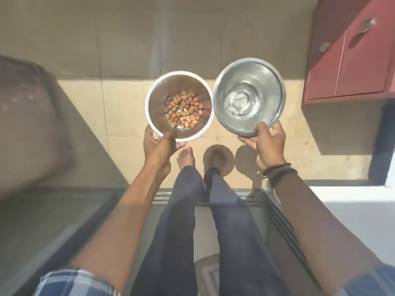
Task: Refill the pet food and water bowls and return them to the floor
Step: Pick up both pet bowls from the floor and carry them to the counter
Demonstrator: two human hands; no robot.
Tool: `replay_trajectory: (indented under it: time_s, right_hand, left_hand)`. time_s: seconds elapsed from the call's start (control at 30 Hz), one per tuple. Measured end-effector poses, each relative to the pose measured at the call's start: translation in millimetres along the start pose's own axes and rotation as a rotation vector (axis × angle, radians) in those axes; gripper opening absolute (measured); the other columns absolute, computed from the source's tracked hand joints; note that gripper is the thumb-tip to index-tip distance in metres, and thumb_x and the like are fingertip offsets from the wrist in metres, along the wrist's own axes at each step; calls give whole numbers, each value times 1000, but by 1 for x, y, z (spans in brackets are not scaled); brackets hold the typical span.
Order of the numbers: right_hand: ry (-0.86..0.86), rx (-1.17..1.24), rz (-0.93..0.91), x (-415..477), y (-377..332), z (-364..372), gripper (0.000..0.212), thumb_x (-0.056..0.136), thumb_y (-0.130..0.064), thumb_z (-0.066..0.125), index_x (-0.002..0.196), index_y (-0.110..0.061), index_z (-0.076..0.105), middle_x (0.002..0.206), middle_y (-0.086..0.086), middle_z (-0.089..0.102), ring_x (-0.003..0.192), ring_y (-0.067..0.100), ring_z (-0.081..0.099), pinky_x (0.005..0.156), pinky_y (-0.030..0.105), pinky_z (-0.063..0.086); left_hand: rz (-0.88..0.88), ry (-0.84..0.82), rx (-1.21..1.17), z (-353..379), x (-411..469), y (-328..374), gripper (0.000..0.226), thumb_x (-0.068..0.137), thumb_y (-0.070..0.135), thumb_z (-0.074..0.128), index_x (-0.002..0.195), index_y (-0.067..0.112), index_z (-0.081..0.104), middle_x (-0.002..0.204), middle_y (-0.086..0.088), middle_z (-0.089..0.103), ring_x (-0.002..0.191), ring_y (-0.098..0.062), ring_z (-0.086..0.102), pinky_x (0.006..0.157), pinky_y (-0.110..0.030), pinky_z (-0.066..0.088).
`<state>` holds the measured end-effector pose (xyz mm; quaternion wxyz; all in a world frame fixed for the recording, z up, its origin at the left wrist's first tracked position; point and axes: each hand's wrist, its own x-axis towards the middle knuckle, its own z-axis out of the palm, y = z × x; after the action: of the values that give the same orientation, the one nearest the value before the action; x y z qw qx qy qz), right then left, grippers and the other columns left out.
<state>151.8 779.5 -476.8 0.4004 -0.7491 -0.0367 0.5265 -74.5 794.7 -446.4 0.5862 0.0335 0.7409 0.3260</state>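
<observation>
Filled with kibble, the food bowl (179, 106) is gripped by its near rim in the left hand (159, 144), the water bowl (249, 97) likewise in the right hand (267, 144), both carried above the tiled floor (119, 107), so lowering them level seemingly comes next.

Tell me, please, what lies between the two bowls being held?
Nothing: in the head view the food bowl and water bowl stand rim to rim.

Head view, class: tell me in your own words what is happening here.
A person stands on a tiled floor, holding a metal bowl in each hand. The left hand grips the food bowl, which holds kibble; the right hand grips the water bowl, which holds water. Neither bowl is on the floor yet.
</observation>
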Motion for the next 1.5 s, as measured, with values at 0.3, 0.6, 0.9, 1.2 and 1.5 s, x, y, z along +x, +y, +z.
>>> replay_trajectory:
  time_s: [0.3, 0.6, 0.9, 1.2, 1.5]
  right_hand:
    - [106, 51, -35, -191, -84, -43, 23, 90, 3, 50, 111, -6, 52, 107, 17, 59, 86, 37, 72, 54, 32, 61]
    - [159, 77, -127, -308, -106, -88, 20, 91, 0, 50, 99, -17, 55, 113, 33, 62, 71, 39, 70, 55, 33, 60]
    - [56, 34, -223, -398, -59, -167, 16, 95, -3, 50, 107, -12, 56, 93, 27, 67, 56, 28, 72, 54, 34, 60]
    - [36, 26, -313, -504, 24, -263, 11, 97, -6, 50, 103, -12, 57, 88, 21, 69, 60, 32, 74, 53, 33, 61]
    - [120, 139, -381, -592, 94, -324, 15, 96, -9, 52, 100, -20, 61, 92, 17, 71, 73, 36, 74, 63, 46, 63]
  left_hand:
    - [188, -156, 80, -64, -167, 73, 46, 90, -8, 51, 120, 27, 52, 103, -3, 64, 65, -6, 67, 60, -27, 57]
    - [202, -260, 152, -97, -266, 93, 49, 92, 4, 64, 127, 33, 47, 111, -6, 67, 80, -25, 71, 60, -26, 58]
    - [324, -291, 87, -143, -363, 32, 55, 90, -11, 52, 131, 25, 47, 107, -9, 64, 85, -30, 66, 65, -26, 60]
    - [357, -303, 11, -225, -474, -75, 54, 90, -11, 50, 134, 20, 46, 114, -12, 64, 68, -17, 73, 76, -32, 61]
    - [412, -396, 139, -279, -536, -123, 65, 91, -8, 53, 143, 27, 39, 127, -13, 58, 82, -22, 75, 77, -34, 59]
